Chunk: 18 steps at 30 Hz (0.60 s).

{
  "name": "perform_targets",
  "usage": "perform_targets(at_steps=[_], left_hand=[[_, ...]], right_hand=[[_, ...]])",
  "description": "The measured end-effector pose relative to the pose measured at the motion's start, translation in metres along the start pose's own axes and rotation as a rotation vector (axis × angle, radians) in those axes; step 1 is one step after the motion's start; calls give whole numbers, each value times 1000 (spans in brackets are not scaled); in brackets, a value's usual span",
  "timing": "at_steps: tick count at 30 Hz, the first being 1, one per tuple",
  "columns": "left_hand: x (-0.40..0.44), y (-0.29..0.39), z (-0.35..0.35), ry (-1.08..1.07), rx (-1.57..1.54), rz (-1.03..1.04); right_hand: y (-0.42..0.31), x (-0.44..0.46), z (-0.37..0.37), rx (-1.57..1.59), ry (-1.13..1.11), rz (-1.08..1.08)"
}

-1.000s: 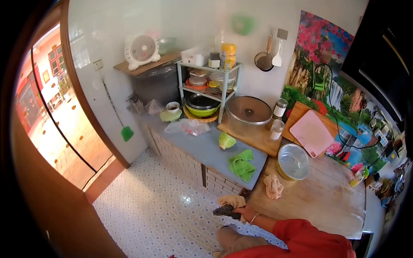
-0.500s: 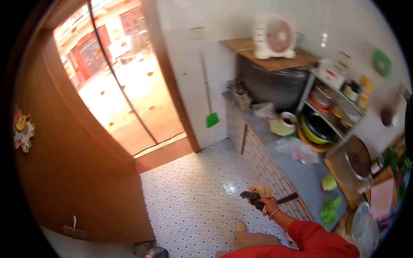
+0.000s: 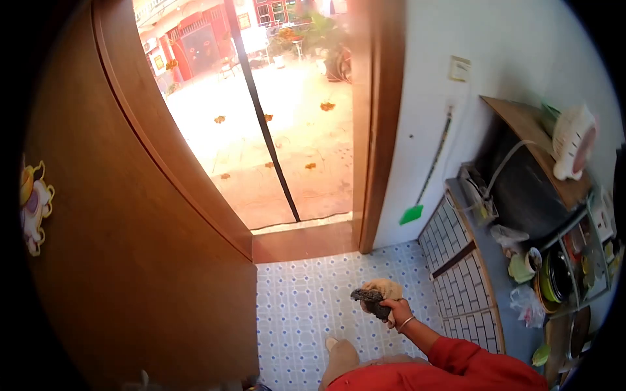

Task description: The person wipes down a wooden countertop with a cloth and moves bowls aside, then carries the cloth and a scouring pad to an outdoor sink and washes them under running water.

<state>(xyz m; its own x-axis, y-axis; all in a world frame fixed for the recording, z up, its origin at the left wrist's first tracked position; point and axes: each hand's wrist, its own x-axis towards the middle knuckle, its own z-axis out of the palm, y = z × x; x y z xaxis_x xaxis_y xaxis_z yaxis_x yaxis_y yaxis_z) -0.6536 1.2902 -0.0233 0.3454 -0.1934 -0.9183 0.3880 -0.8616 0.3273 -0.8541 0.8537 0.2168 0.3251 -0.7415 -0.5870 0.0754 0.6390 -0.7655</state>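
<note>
My right hand (image 3: 398, 313), at the end of a red sleeve with a light band round the wrist, is wrapped round a dark, rough-looking object (image 3: 372, 301) and a beige cloth (image 3: 383, 287). Both are held over the tiled floor. What the dark object is I cannot make out. My left hand is out of view.
A doorway with a dark-edged screen (image 3: 267, 143) opens onto a bright yard ahead. The brown door (image 3: 156, 260) fills the left. On the right runs a grey counter (image 3: 486, 244) with bowls and bags, and a green fly swatter (image 3: 411, 214) hangs on the wall.
The view has swung left from the counter and wooden table to the doorway, and I am nearer to it. My right hand still holds the dark object and the beige cloth.
</note>
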Motion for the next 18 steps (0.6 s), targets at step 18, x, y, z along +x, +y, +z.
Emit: perform_targets(at_steps=[18], left_hand=[[4,671,-66,-45,-292,790]], right_hand=[[-187,349,157,-332,55,-63]])
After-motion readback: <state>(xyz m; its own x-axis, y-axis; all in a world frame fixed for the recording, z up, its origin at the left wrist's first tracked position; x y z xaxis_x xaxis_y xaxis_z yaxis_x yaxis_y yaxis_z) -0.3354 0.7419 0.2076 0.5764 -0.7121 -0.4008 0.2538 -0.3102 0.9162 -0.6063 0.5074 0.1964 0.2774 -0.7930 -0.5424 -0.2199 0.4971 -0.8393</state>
